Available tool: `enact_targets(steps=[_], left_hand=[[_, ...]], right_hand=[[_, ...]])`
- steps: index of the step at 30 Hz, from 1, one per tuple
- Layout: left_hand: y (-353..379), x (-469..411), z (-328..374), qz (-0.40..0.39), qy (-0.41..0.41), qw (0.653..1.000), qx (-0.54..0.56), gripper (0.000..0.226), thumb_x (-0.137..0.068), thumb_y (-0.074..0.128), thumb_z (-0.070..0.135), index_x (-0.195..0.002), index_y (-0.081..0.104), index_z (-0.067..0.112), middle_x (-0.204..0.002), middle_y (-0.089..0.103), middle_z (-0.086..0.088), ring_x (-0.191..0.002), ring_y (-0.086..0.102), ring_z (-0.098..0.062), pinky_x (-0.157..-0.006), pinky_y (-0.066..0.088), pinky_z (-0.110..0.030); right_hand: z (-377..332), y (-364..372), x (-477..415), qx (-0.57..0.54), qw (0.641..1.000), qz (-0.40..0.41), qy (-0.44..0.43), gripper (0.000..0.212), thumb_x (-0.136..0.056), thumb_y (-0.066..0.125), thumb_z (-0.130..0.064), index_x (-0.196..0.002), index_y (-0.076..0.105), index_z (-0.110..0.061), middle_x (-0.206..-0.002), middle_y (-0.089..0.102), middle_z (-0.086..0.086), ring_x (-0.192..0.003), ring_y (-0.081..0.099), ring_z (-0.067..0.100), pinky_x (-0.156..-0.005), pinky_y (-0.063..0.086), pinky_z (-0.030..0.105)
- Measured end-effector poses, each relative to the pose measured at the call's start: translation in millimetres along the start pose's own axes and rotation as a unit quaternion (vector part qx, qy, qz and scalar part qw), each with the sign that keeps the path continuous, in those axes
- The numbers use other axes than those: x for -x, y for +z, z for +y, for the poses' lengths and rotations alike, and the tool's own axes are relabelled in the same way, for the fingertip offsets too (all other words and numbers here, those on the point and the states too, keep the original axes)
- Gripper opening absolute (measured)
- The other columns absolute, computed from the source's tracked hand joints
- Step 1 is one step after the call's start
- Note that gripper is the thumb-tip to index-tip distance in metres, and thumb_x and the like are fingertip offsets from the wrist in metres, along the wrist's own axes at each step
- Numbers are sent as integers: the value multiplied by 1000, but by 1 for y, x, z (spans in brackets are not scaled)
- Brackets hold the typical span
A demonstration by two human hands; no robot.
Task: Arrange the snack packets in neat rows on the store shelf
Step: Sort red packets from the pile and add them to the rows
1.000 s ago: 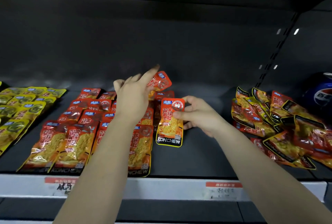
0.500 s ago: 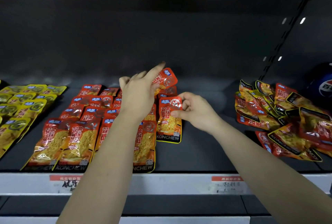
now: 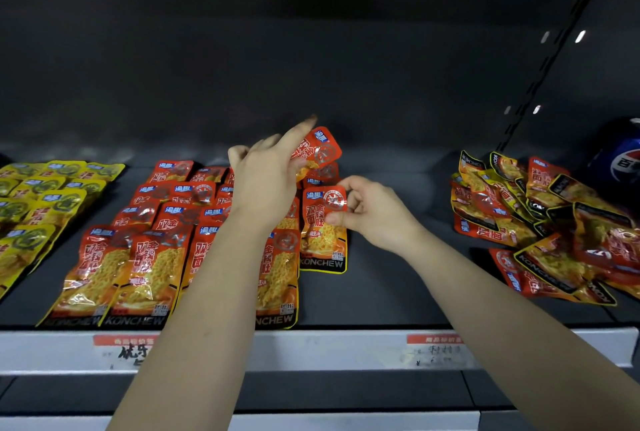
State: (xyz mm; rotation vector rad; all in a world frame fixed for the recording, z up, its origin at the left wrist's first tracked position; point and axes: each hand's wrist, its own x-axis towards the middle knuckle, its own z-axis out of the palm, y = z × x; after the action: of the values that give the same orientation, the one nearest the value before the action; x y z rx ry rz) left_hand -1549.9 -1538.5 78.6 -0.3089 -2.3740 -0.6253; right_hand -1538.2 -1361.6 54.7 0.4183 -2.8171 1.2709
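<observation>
- Red snack packets, the red rows, lie in overlapping columns on the dark shelf, left of centre, KONCHEW bands toward the front edge.
- left hand is above the back of the rows; thumb and curled fingers are clamped on a raised packet, with the index finger straight up along its back.
- raised packet is tilted, off the shelf, over the far end of the rightmost column; more red packets lie just under it.
- Left forearm crosses over the rows' right-hand columns and hides part of them.
- right hand pinches the top right corner of the end packet between thumb and bent fingers.
- end packet sits at the right edge of the rows, touching the neighbouring column, with its bottom band on the shelf; whether its top is lifted, cannot tell.
- loose pile of the same red and black-edged packets lies jumbled at the right of the shelf, well apart from the rows, with bare shelf between.
- yellow packets lie in overlapping rows at far left, near the red rows but not touching.
- cola bottle, blue, is behind the loose pile at the right edge, partly cut off.
- price rail, white, runs along the shelf front with two red-topped price tags; the writing is too blurred to read.
</observation>
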Motion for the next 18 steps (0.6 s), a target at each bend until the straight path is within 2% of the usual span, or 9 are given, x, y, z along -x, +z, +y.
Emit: enact_targets(steps=[3,5,8,11,13,15,18], left_hand=[[1,0,-1,3,4,1000,3,55,-97,55,19,-145,36,37,-120,64,-1,-112,57,-20,-96,26,-37],[2,0,-2,5,8,1000,3,55,-97,55,19,-145,36,37,-121,63,-1,-114,57,-21,-96,26,-37],[2,0,-2,9,15,1000,1,55,-96,55,19,-145,36,36,-121,64,-1,-113,57,-21,-96,26,-37],[1,0,-1,40,25,999,16,52,-96,56,19,-143,40,34,-116,65,1,-106,59,-19,-92,26,-36],[-2,-1,-1,71,17,995,65,47,-95,56,20,-139,45,31,-115,65,4,-102,60,-16,-93,29,-34],[-6,-2,-1,85,2,984,159,38,-94,56,22,-132,48,24,-113,64,8,-101,62,-11,-95,43,-37],[-17,0,4,54,-35,942,330,28,-94,60,21,-120,49,17,-104,65,11,-97,64,-4,-84,54,-29]], right_hand=[[0,1,0,7,1000,5,-4,35,-78,80,-27,-107,60,-22,-72,62,-9,-57,56,-8,-59,41,12],[0,0,0,12,1000,11,-5,39,-77,81,-27,-109,59,-22,-71,60,-10,-58,56,-5,-61,41,16],[-1,-1,0,29,999,30,-6,48,-74,83,-29,-109,52,-24,-76,51,-11,-65,52,2,-61,39,18],[1,-3,-1,21,999,44,-6,50,-76,81,-33,-112,47,-25,-79,44,-10,-67,46,2,-59,34,18],[5,-4,-3,29,997,69,-12,40,-83,73,-37,-112,49,-23,-78,43,-10,-67,45,2,-58,32,18],[9,-7,-5,52,993,105,-16,30,-89,67,-37,-111,52,-22,-77,44,-9,-67,44,2,-58,31,19],[14,-12,-7,81,986,146,-12,22,-91,63,-29,-110,54,-21,-78,47,-6,-68,46,3,-62,32,22]])
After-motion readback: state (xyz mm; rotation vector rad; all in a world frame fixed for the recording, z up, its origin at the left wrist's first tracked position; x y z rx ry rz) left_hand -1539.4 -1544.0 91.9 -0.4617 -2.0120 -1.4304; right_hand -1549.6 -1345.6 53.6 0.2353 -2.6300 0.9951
